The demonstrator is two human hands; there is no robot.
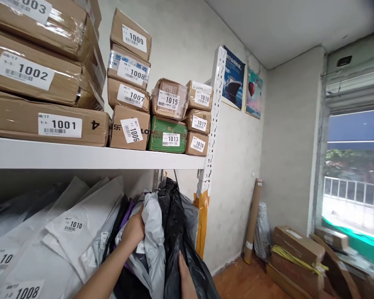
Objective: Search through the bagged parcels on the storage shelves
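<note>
Pale-grey crumpled bag (155,226) touches left grip (136,227), glossy wrinkled black bag (172,207) right grip (187,277), both grips' closure unclear

The left hand (135,228) touches a grey plastic mailer (154,226), the right hand (187,279) a black mailer (173,211). Far right, cardboard boxes (299,244) lie stacked.

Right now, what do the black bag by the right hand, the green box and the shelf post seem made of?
Black bag: probably thin plastic, creased, shiny. Green box: likely printed cardboard, straight edges, finish unclear. Shelf post: apparently painted metal, smooth, slotted.
</note>
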